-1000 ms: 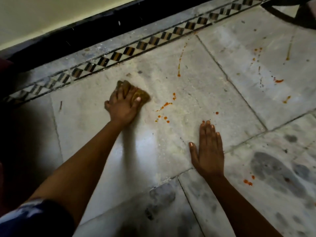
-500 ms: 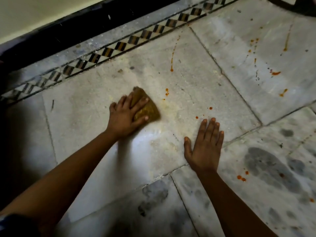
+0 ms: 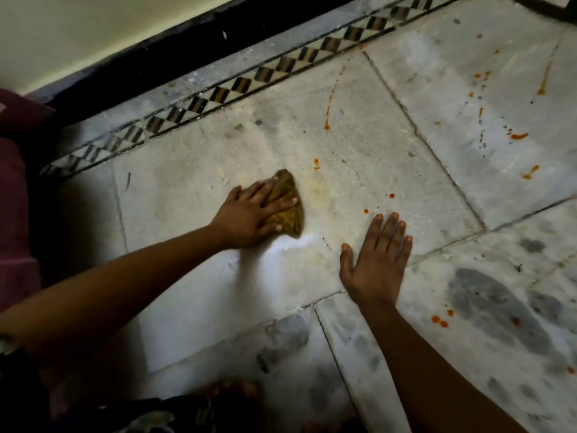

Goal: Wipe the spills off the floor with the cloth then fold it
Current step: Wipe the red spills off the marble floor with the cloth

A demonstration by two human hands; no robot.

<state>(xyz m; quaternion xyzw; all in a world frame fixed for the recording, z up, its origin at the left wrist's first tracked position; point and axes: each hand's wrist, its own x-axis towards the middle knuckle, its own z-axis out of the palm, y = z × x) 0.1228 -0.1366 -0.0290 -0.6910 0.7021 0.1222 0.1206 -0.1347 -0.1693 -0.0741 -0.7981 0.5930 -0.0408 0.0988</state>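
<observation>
Our left hand (image 3: pixel 253 215) lies spread and flat on top of a bunched mustard-brown cloth (image 3: pixel 285 204), pressing it against the pale marble floor (image 3: pixel 193 189); the fingers fan across the cloth rather than closing around it, and the cloth's far edge pokes out beyond the fingertips. Our right hand (image 3: pixel 376 260) sits apart from it, palm down on the same tile, fingers straight and close together, holding nothing. Between the two hands we see a faint yellowish smear (image 3: pixel 318 192) on the stone just beside the cloth. Small orange-red drops (image 3: pixel 366 211) dot the tile just beyond our right fingertips, with two more (image 3: pixel 316 164) farther out from the cloth. A thin orange streak (image 3: pixel 332 98) runs toward the checkered border strip (image 3: pixel 249 79) along the wall side. More splashes (image 3: pixel 518 136) scatter over the next tile on the right, and a few drops (image 3: pixel 439 320) lie near our right forearm beside dark grey blotches (image 3: pixel 493 307) in the marble.
</observation>
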